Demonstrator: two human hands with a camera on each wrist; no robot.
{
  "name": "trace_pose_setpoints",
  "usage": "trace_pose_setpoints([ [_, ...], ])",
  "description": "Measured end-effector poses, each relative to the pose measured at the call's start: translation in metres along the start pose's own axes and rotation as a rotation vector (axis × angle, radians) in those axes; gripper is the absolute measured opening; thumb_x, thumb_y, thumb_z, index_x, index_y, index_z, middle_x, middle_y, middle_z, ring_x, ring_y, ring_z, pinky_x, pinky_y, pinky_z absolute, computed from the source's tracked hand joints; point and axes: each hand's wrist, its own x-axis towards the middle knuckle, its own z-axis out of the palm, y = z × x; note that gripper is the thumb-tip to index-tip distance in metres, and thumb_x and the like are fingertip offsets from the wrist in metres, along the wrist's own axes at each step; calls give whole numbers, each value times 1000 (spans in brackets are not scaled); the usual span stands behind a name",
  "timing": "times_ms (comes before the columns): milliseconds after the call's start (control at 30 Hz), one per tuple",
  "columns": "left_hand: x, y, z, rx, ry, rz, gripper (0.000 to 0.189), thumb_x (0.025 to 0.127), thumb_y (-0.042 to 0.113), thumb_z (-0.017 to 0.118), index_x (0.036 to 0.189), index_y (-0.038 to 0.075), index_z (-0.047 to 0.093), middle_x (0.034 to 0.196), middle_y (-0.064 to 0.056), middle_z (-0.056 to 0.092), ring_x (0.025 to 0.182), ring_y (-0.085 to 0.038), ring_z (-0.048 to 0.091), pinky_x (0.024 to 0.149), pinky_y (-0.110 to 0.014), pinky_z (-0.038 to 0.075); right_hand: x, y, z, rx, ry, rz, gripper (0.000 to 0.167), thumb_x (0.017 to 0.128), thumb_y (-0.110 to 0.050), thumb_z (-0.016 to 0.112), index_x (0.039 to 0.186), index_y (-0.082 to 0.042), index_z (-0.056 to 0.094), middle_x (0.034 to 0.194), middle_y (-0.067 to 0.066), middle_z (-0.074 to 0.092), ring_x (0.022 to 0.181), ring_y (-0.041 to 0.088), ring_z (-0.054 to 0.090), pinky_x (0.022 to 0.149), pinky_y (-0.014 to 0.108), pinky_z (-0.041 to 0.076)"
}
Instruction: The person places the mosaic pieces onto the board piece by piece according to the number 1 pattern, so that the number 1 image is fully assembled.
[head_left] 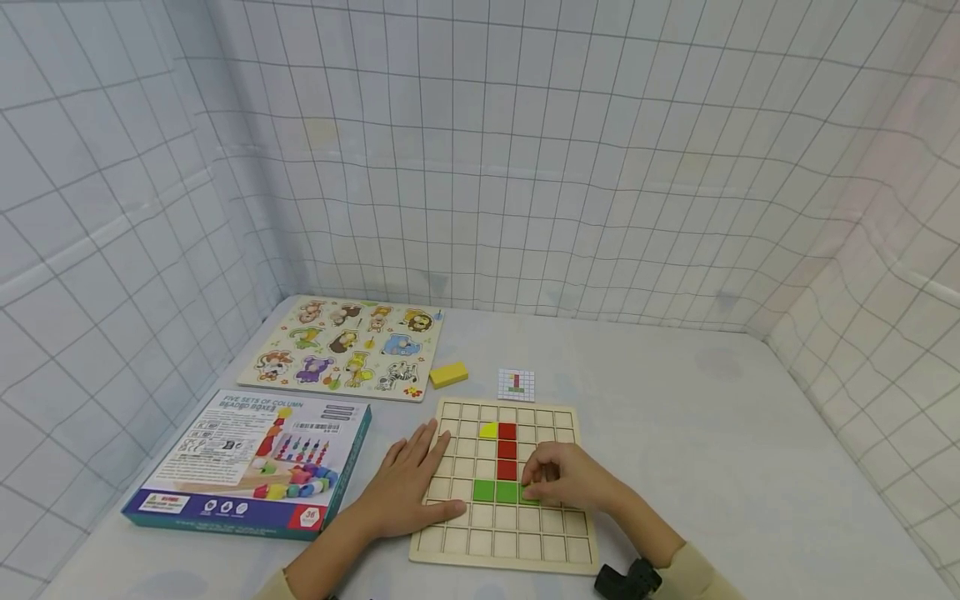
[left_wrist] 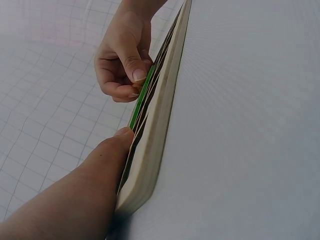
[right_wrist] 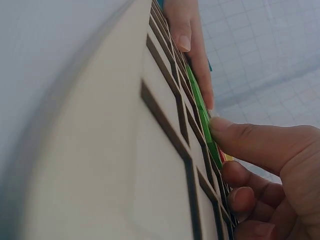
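A wooden grid board (head_left: 517, 546) lies on the table, with a column of red square tiles (head_left: 507, 450), a yellow piece with a curved edge (head_left: 488, 430) at its top left, and a row of green tiles (head_left: 496, 492) at the foot. My right hand (head_left: 570, 477) pinches the green square tile (head_left: 529, 493) at the row's right end, thumb and forefinger at its edges in the right wrist view (right_wrist: 214, 150). My left hand (head_left: 408, 487) rests with fingers spread on the board's left edge, its thumb (left_wrist: 122, 137) over the grid.
A small pattern card (head_left: 517, 385) showing a red, green and yellow figure lies just beyond the board. Left of it are a yellow block (head_left: 448, 375) and an animal puzzle board (head_left: 345, 346). A boxed bead set (head_left: 251, 462) sits left of my left hand.
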Motion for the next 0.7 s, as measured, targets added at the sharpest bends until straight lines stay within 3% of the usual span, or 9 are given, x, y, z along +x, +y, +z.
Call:
trace_pose_setpoints([
  [167, 0, 0, 1, 2, -2, 5, 102, 85, 72, 52, 156, 7, 19, 162, -15, 5, 148, -31, 4, 113, -58, 8, -2, 3, -2, -20, 15, 40, 11, 84, -18, 78, 88, -13, 69, 76, -5, 58, 64, 7, 50, 57, 22, 42],
  [433, 2, 1, 0, -6, -7, 13, 102, 85, 72, 52, 156, 7, 20, 162, -16, 5, 148, -32, 4, 113, -58, 8, -9, 9, -11, -52, 111, 96, 8, 88, -20, 74, 88, -14, 69, 78, -5, 59, 69, 11, 51, 60, 24, 43],
  [700, 4, 0, -4, 2, -34, -2, 104, 84, 73, 53, 156, 6, 21, 161, -19, 6, 148, -34, 6, 112, -59, 10, -21, 19, -31, -143, 191, 77, 9, 92, -21, 70, 93, -12, 69, 79, -6, 60, 71, 10, 53, 61, 25, 45],
])
